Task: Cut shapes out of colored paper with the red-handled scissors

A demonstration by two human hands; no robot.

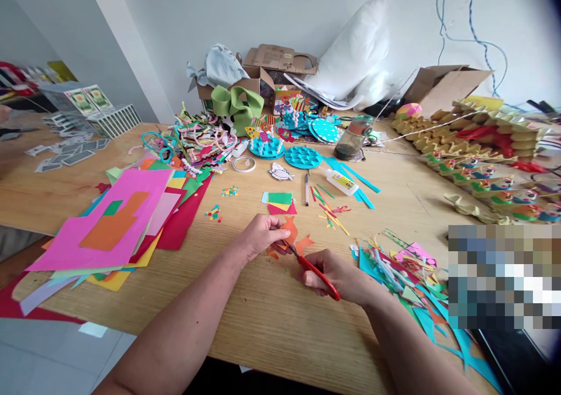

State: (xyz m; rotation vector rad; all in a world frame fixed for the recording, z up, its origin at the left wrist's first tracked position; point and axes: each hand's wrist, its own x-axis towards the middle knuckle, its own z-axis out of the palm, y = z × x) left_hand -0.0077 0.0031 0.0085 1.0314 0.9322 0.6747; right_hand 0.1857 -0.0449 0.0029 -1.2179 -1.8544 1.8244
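Observation:
Between the thumb and fingers of my left hand (262, 235) is a piece of orange paper (289, 228), partly cut to a shape. My right hand (331, 272) is closed around the red handles of a pair of scissors (322, 279). The scissors' blades meet the lower edge of the orange paper, close to my left fingertips. An orange offcut (304, 243) hangs or lies just right of the blades; I cannot tell if it is still attached. Beyond my hands, small green, yellow and red paper rectangles (279, 198) lie in a stack.
Coloured paper sheets (105, 231) are piled at left, paper scraps (412, 272) at right. Farther back are a glue bottle (341, 182), a pen (307, 189), a fish cutout (280, 172), blue discs (302, 157), a glass jar (354, 138) and egg trays (477, 155).

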